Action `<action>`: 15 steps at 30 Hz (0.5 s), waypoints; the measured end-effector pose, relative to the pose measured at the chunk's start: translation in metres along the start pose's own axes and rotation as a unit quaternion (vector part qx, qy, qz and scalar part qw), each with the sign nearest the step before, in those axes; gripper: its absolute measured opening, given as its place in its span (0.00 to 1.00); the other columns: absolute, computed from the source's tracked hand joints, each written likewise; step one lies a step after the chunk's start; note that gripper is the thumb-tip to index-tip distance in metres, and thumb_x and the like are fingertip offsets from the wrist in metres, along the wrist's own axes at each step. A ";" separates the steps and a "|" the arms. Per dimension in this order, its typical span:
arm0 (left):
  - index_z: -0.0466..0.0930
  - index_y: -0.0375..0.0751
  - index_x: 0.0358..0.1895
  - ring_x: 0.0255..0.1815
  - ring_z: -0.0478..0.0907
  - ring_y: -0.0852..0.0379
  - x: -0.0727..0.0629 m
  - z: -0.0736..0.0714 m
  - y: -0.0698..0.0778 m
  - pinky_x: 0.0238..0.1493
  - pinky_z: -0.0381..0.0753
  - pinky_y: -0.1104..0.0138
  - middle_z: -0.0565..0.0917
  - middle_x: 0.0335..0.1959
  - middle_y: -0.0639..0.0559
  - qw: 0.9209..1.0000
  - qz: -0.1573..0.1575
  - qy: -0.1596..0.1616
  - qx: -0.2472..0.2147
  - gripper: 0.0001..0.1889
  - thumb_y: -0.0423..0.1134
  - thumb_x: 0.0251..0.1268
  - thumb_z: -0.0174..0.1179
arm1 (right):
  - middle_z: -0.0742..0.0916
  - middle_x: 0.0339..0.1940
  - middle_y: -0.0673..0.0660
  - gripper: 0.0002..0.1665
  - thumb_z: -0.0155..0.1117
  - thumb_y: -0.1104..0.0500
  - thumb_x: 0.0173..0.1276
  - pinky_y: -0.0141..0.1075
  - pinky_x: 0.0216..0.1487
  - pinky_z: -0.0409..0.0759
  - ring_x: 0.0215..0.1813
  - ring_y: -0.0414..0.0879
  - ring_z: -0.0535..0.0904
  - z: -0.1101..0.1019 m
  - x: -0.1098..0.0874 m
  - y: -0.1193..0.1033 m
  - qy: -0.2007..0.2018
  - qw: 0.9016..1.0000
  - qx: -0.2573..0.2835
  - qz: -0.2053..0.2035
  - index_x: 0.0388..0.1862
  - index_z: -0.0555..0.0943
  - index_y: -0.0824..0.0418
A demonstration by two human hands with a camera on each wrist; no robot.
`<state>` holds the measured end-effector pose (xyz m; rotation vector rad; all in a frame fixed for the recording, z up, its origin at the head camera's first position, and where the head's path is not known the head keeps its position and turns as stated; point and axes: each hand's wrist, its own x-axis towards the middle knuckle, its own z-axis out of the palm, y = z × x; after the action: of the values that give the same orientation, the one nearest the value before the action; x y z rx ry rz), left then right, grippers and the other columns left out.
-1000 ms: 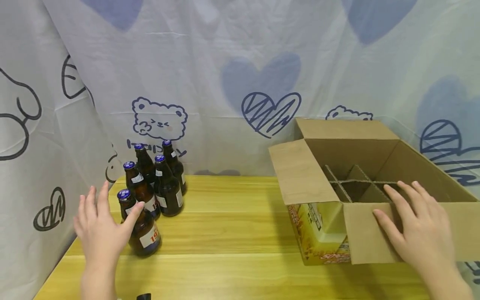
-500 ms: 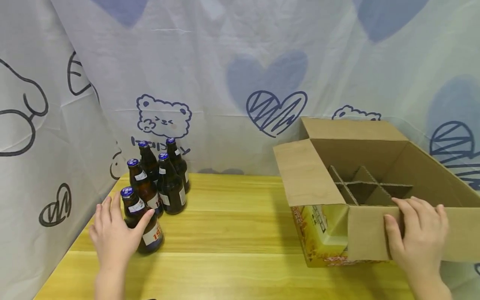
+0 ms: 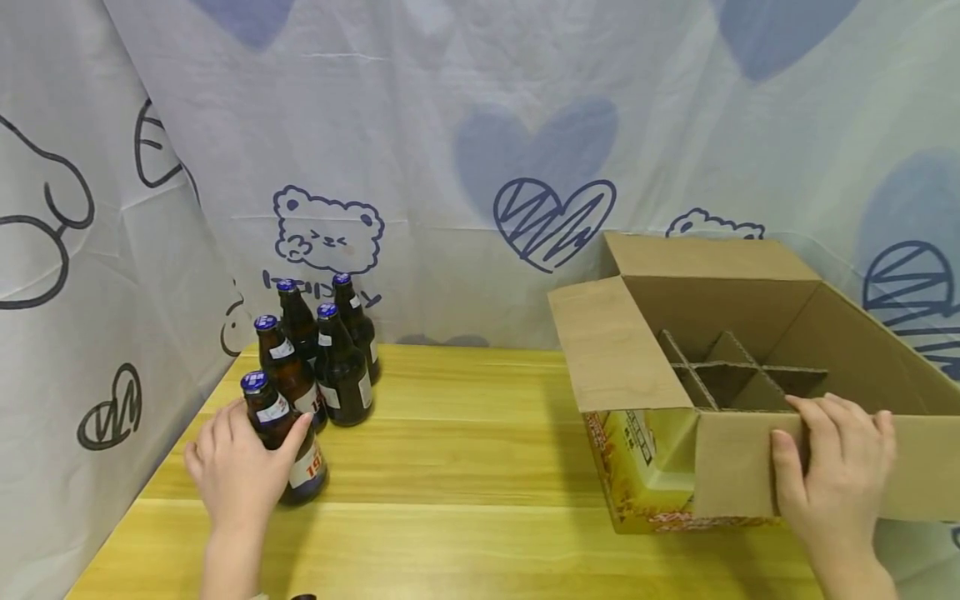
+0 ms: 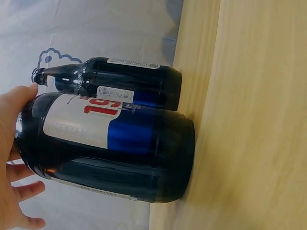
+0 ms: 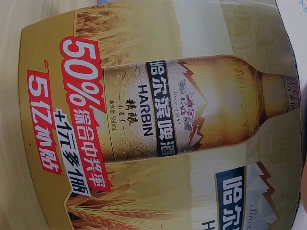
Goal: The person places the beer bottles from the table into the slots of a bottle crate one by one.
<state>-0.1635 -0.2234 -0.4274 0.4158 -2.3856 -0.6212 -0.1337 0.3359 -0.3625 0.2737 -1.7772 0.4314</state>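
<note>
My left hand [image 3: 240,462] grips the nearest brown bottle [image 3: 283,433], thumb on its right side and fingers round its left. The bottle stands upright on the yellow wooden table [image 3: 465,467], with a blue cap and a white, red and blue label. The left wrist view shows the same bottle [image 4: 110,148] close up, with my thumb [image 4: 19,98] on its shoulder. My right hand [image 3: 832,467] holds the front flap [image 3: 731,467] of an open cardboard box [image 3: 750,308], fingers hooked over the flap's top edge and thumb outside. The right wrist view is filled by the box's printed side [image 5: 158,120].
Several more capped brown bottles [image 3: 330,358] stand close behind the held one at the table's back left. Cardboard dividers [image 3: 738,375] split the box into cells that look bare. A white cloth with blue hearts and bears [image 3: 450,125] hangs behind and on the left.
My left hand moved forward and closed round the nearest bottle. My right hand dropped from above the box onto its front flap and took hold of it.
</note>
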 end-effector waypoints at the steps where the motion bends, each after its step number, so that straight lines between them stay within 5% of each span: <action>1: 0.69 0.28 0.61 0.63 0.65 0.32 0.000 0.000 0.000 0.63 0.53 0.37 0.74 0.58 0.29 1.000 0.002 0.005 0.001 0.44 0.60 0.49 0.69 | 0.81 0.40 0.74 0.39 0.49 0.35 0.72 0.59 0.72 0.51 0.52 0.70 0.72 0.000 0.000 -0.001 0.002 1.000 0.000 0.001 0.41 0.80 0.73; 11: 0.73 0.25 0.51 0.51 0.68 0.31 0.004 0.006 -0.003 0.54 0.57 0.41 0.77 0.49 0.28 1.000 -0.001 0.026 0.006 0.39 0.60 0.50 0.68 | 0.81 0.40 0.73 0.38 0.50 0.35 0.71 0.58 0.71 0.53 0.52 0.67 0.74 0.003 -0.003 0.003 0.021 1.000 0.006 -0.001 0.41 0.81 0.72; 15: 0.74 0.24 0.46 0.47 0.69 0.32 0.005 0.011 -0.005 0.51 0.58 0.42 0.79 0.44 0.29 0.998 0.015 0.063 0.001 0.37 0.60 0.49 0.67 | 0.81 0.40 0.73 0.38 0.50 0.35 0.71 0.59 0.71 0.53 0.52 0.68 0.74 0.004 -0.004 0.005 0.025 1.000 0.004 -0.001 0.41 0.81 0.72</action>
<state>-0.1741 -0.2265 -0.4351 0.4077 -2.2677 -0.5628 -0.1383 0.3383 -0.3679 0.2674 -1.7273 0.4409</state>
